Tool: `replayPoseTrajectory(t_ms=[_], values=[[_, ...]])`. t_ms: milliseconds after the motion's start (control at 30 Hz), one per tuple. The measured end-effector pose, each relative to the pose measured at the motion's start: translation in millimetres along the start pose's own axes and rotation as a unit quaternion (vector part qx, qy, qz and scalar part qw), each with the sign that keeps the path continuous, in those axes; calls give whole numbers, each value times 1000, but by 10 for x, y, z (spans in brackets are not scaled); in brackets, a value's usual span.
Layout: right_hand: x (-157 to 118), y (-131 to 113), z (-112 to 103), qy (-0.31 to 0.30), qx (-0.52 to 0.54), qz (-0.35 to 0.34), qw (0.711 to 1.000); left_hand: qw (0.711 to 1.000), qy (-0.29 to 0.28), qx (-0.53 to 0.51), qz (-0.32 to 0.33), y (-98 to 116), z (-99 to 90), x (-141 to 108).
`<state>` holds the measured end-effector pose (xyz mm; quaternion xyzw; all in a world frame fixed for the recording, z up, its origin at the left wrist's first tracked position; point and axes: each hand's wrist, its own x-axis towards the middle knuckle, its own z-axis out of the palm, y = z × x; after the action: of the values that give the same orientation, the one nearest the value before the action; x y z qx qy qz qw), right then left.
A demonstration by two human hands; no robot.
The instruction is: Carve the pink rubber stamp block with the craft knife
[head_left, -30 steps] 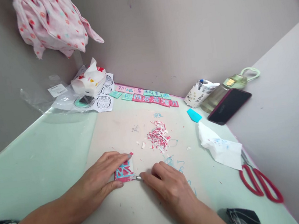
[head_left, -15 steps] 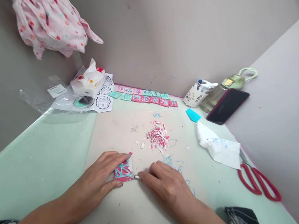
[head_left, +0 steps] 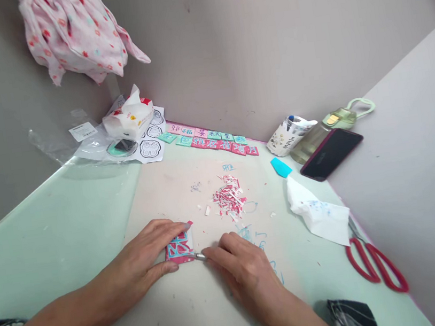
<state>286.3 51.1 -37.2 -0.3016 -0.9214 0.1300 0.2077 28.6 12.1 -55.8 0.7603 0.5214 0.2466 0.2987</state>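
Left hand (head_left: 149, 251), thumb and fingers parted, spans and holds down a small red tile (head_left: 178, 250) marked with light-blue lines, flat on a beige board (head_left: 162, 316). Right hand (head_left: 246, 269), fingers curled, grips a slim metal tool (head_left: 200, 256), its tip at the tile's lower right edge. Beyond: red-and-white shavings (head_left: 229, 199). Far right on the green bench (head_left: 94, 207): red-handled scissors (head_left: 389, 268).

There's just one camera, worn on the person's head, looking forward and down across the surface (head_left: 67, 216), fairly near the left hand (head_left: 151, 253) and right hand (head_left: 249, 272), with the walls (head_left: 225, 48) beyond in view.
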Motion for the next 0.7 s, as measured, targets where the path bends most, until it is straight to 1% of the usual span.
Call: replayPoseTrajectory(t_ms=[200,300,367,433,533,700], values=[[6,-8,-24,16,97,90,991,1000,-11,-15,-5,16,-20,1],[16,14,-63,38,140,111,983,1000,-5,-17,-6,21,-26,1],[13,28,-83,35,149,104,983,1000,-6,-18,-6,24,-29,1],[4,35,-95,17,135,84,987,1000,-9,-16,-4,24,-30,0],[-13,50,-98,-9,86,52,995,1000,-10,-12,-4,22,-28,-6],[-32,105,-116,-23,7,17,1000,999,-29,-24,-2,11,-27,-8]])
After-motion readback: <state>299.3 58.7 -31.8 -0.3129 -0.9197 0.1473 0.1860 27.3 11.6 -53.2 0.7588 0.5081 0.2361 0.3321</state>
